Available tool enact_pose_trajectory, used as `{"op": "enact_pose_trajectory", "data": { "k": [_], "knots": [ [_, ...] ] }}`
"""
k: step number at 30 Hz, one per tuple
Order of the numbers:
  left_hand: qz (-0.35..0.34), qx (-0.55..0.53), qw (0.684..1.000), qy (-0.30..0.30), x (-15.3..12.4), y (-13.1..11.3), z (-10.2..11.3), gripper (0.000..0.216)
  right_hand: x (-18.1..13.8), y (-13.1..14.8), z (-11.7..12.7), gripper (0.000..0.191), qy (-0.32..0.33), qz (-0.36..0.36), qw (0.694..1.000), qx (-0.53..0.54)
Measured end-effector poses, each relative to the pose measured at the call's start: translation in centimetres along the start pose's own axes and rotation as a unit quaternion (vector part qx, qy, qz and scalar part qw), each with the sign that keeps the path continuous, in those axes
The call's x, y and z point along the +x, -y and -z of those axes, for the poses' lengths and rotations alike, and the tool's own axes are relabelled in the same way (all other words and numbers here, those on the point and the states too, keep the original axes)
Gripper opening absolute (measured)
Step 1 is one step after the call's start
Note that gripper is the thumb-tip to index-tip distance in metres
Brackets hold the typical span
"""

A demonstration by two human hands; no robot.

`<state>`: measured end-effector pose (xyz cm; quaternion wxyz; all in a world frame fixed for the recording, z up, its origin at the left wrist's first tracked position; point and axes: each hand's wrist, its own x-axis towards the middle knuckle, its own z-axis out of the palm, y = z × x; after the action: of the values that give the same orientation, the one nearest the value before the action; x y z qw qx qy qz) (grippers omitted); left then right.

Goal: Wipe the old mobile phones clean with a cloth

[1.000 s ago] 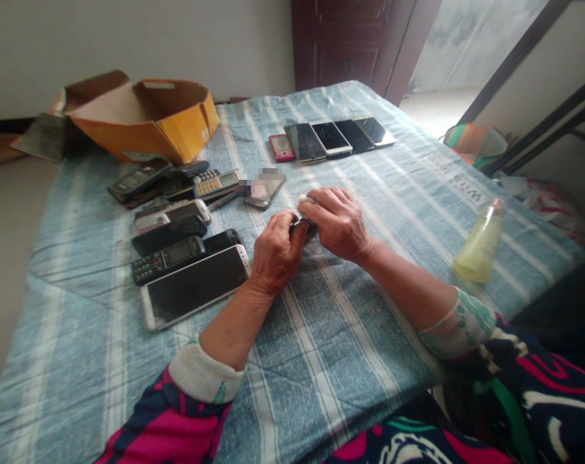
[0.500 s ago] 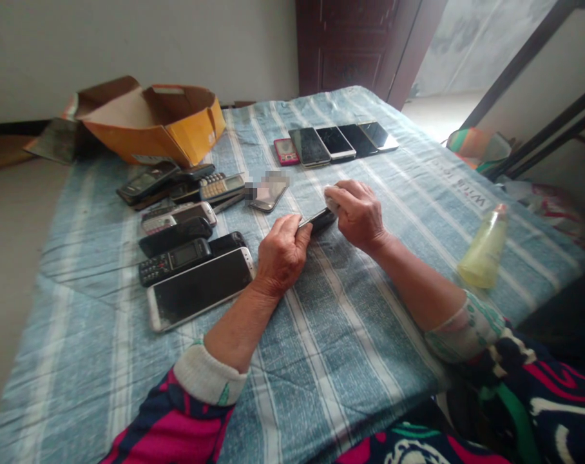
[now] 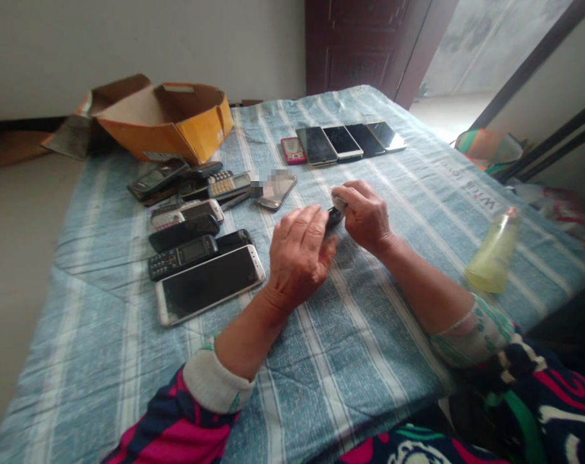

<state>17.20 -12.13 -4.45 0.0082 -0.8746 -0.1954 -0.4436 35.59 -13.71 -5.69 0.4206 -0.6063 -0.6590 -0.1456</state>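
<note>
A dark mobile phone (image 3: pixel 335 220) is between my two hands, mostly hidden by the left one. My left hand (image 3: pixel 299 251) lies over its near end, fingers stretched along one side and thumb on the other. In my right hand (image 3: pixel 368 214) a small white wad, cloth or tissue (image 3: pixel 339 200), is pinched against the phone's far end. Left of my left hand lies a large white-framed smartphone (image 3: pixel 210 283), screen up. Beside it is a black keypad phone (image 3: pixel 182 256). A grey phone (image 3: pixel 276 192), partly pixelated, rests just beyond my left hand.
More old phones (image 3: pixel 196 183) are piled before an open yellow cardboard box (image 3: pixel 205 132). At the back, a small pink phone (image 3: pixel 293 151) sits beside a row of several smartphones (image 3: pixel 341 142). A bottle of yellow liquid (image 3: pixel 494 254) stands right on the striped tablecloth (image 3: pixel 321 386).
My left hand has shifted from gripping the phone's near end to reaching farther over it, covering more of it. The right hand keeps the white wad at the far end. The view has shifted slightly.
</note>
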Motion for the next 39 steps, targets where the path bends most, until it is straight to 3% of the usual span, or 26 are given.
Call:
{"op": "enact_pose_trajectory", "data": {
  "k": [6, 9, 12, 17, 20, 23, 26, 32, 39],
  "knots": [
    [-0.092, -0.197, 0.976, 0.002, 1.5, -5.3, 2.6, 0.031, -0.1, 0.1, 0.0, 0.034, 0.011, -0.004, 1.000, -0.006],
    [-0.089, -0.274, 0.957, 0.035, 2.4, -7.6, 4.4, 0.025, -0.2, 0.2, 0.1, 0.035, 0.015, -0.008, 1.000, -0.003],
    [-0.081, -0.296, 0.950, 0.059, 2.6, -8.4, 5.0, 0.023, -0.3, 0.4, 0.2, 0.035, 0.010, 0.000, 1.000, 0.003],
    [-0.059, -0.140, 0.988, 0.039, 1.6, -5.6, 2.8, 0.028, -0.5, 0.8, 0.2, 0.031, -0.007, 0.022, 1.000, -0.019],
    [0.012, -0.027, 1.000, 0.007, 0.9, -2.9, 1.2, 0.030, -0.4, 1.2, 0.2, 0.025, -0.010, 0.044, 0.998, -0.053],
    [0.083, 0.033, 0.996, 0.018, 0.3, -0.7, 0.3, 0.030, -0.3, 1.5, 0.3, 0.026, -0.010, 0.072, 0.995, -0.072],
    [0.146, 0.027, 0.988, 0.045, -0.2, 0.6, -0.2, 0.025, -0.3, 2.0, 0.3, 0.027, -0.009, 0.093, 0.992, -0.085],
    [0.195, -0.031, 0.975, 0.097, -0.2, 1.1, -0.3, 0.024, -0.5, 3.6, 0.0, 0.026, -0.002, 0.129, 0.989, -0.068],
    [0.220, -0.071, 0.969, 0.092, -0.4, 1.3, -0.3, 0.023, -0.6, 3.6, -0.3, 0.025, -0.004, 0.130, 0.991, -0.029]
  ]
}}
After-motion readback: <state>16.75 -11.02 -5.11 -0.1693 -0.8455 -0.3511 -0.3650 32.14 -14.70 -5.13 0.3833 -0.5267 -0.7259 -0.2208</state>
